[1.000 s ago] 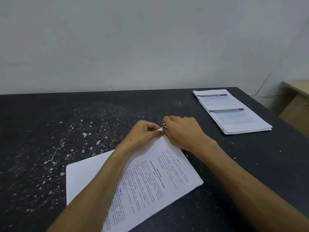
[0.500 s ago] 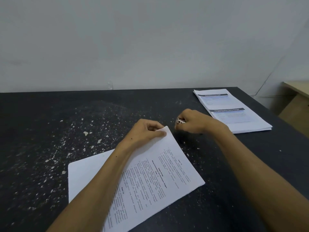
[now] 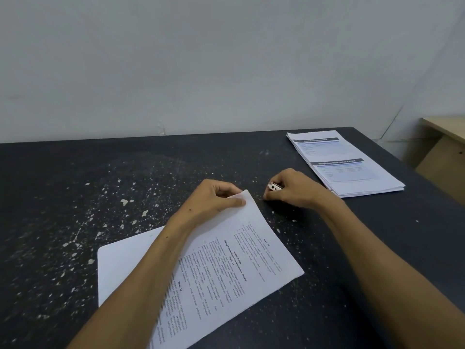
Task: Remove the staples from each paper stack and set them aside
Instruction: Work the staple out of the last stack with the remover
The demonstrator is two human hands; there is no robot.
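A printed paper stack [image 3: 234, 268] lies slanted on the black speckled table [image 3: 75, 197] in front of me. My left hand [image 3: 216, 200] pinches its far corner between thumb and fingers. Just right of that corner, my right hand [image 3: 294, 190] rests low on the table with fingers curled round a small metal staple remover [image 3: 274, 186], whose tip shows past the fingers. A thin bent staple [image 3: 259, 197] lies on the table between the corner and my right fingertips. A second paper stack [image 3: 344, 162] with blue-grey headers lies at the far right.
A pale wall rises behind the table's far edge. A wooden desk [image 3: 445, 157] stands beyond the table's right edge. White paint flecks cover the left half of the table.
My right hand has pulled away from the stack's corner to the right with the staple remover and lowered onto the table. My left hand kept its hold on the corner.
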